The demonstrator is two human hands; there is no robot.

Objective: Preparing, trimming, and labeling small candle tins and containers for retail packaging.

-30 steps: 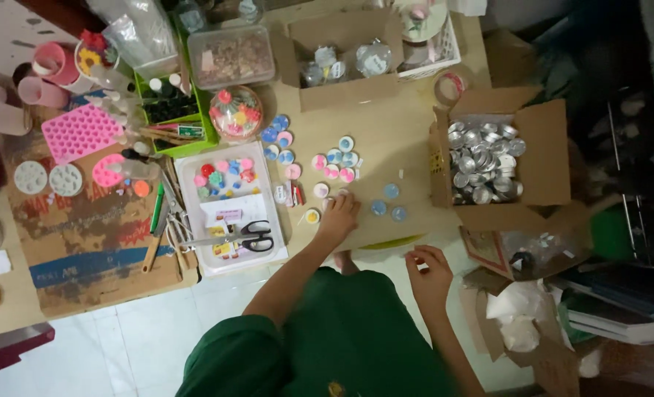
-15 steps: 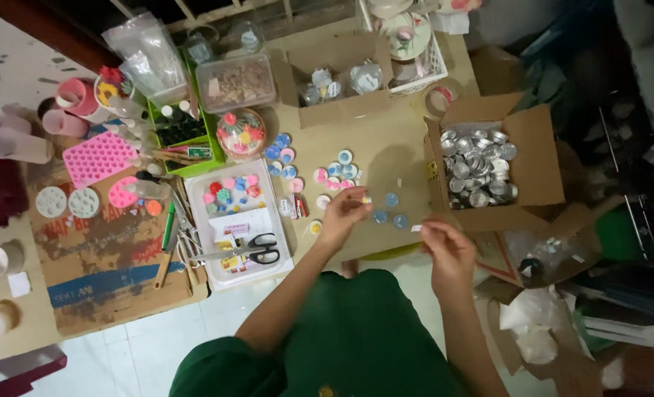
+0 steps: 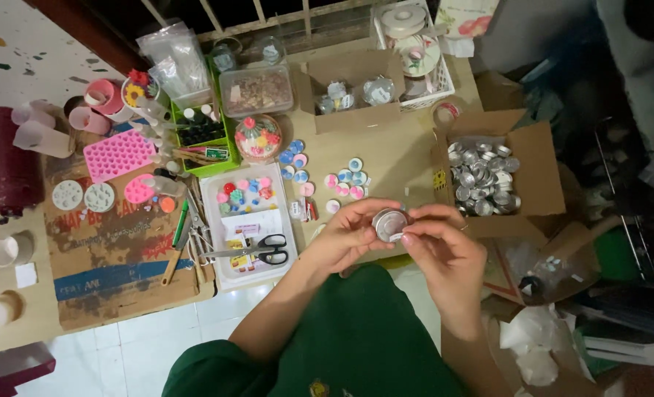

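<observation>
a cluttered low table (image 3: 400, 158) carries an open cardboard box (image 3: 540, 173) of small silver tins, a white tray (image 3: 220, 254) with black scissors (image 3: 257, 250), and a pink mould (image 3: 119, 154). above the table's near edge, left hand (image 3: 345, 235) and right hand (image 3: 448, 254) together pinch one small round metal tin (image 3: 390, 224) between fingertips

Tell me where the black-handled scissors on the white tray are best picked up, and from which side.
Probably by the black handle loops of the scissors, coming from above at the tray's right side. They lie flat on the white tray with the loops pointing right and the blades pointing left, so the loops are the safe, open end, nearest the left hand.
</observation>
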